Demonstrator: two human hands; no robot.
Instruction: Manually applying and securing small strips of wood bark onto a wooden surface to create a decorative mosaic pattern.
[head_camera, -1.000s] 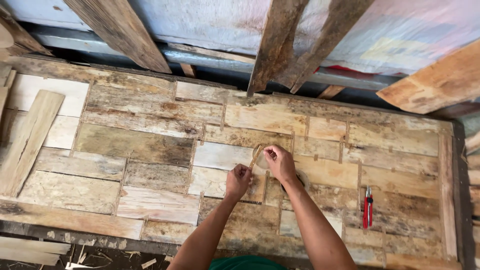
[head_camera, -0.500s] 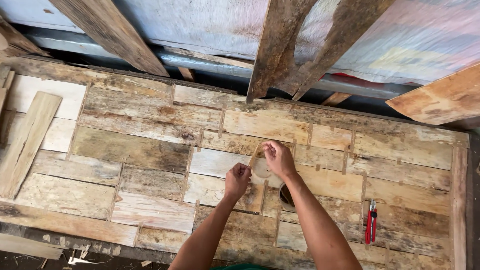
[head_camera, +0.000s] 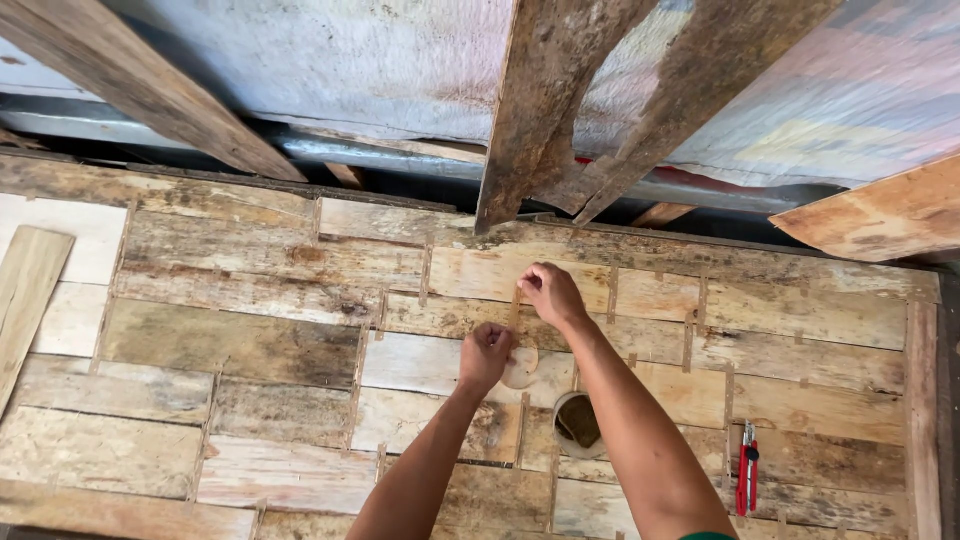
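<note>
- Head view, looking down: the right hand (head_camera: 552, 294) is closed in a pinch on the upper end of a thin tape strip (head_camera: 515, 312); fingers curled, knuckles up.
- The left hand (head_camera: 487, 354) is closed in a loose fist at the lower end of the same strip, just beside a small roll of tape (head_camera: 521, 368). Whether its fingers grip the roll or only the strip cannot be told.
- The tape strip runs nearly vertical in the picture, long axis from the right hand down to the left hand, lying along a seam between veneer pieces.
- A round cup (head_camera: 577, 424) stands on the surface just below the roll, beside the right forearm. Its inside is dark; the contents cannot be made out.
- The worktop (head_camera: 240, 340) carries a patchwork sheet of rectangular wood veneer pieces, rough and stained, pale to brown, joined by short tape tabs across the seams.
- A red-handled tool (head_camera: 746, 481) lies at lower right, handle pointing toward the person.
- Weathered planks (head_camera: 530, 110) lean against the corrugated metal wall beyond.
</note>
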